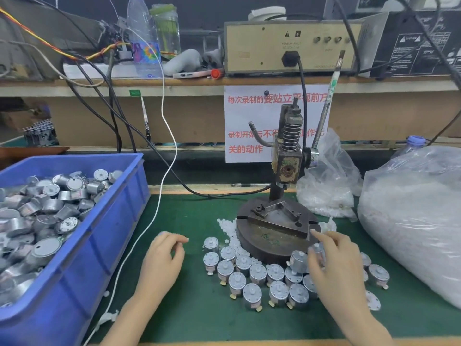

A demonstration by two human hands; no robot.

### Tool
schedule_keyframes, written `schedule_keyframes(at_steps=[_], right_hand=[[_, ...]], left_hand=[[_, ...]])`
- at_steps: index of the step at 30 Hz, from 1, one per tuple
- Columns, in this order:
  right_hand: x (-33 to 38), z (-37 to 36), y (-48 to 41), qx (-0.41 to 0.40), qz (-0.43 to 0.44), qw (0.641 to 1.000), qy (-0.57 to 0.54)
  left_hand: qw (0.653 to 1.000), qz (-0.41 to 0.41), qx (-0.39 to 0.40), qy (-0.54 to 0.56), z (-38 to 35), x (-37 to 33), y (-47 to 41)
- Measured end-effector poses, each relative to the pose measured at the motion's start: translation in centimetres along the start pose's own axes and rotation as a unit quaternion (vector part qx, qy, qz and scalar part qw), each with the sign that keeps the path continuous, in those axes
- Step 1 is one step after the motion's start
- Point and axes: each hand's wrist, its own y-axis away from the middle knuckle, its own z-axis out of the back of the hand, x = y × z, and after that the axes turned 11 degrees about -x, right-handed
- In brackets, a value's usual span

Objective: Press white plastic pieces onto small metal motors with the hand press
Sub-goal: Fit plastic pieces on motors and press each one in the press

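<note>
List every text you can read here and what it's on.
"每次录制前要站立平视前方": paper sign, top line.
"录制开始后不得": sign's middle line, rest hidden by the press.
"关的动作": sign's bottom line.
"POWER INPUT": beige box; smaller print blurred.
Unreadable: black box, bottle label.

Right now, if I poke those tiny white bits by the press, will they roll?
Probably: the white bits look small and roundish, so they'd likely scatter. Being tiny plastic, they're probably very light. The press base beside them may block some.
</note>
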Motion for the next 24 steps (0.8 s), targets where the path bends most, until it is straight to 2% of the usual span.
schedule_keyframes(at_steps=[3,6,10,20,24], right_hand=[[3.3,-1.0,0.3,-0.001,0.037,0.997,-0.071],[5.6,-1.9,0.9,0.022,0.032,0.992,-0.118],[6.1,-2.5,1.6,0.049,0.041,0.988,-0.142],[4.8,-3.5,1.8,0.140,0.040,0.979,-0.142],[5.0,-3.8,2.0,0.149,0.049,0.976,-0.149]], left_hand=[[0.997,-0.035,0.066,0.017,-2.2,-2.2,-1.5],[0.983,-0.052,0.155,-0.084,-4.8,-3.7,-2.7],[0.958,-0.050,0.224,-0.174,-6.6,-4.5,-3.4],[0.924,-0.148,0.242,-0.257,-7.3,-5.5,-3.9],[0.942,-0.132,0.216,-0.219,-7.2,-5.3,-3.6]])
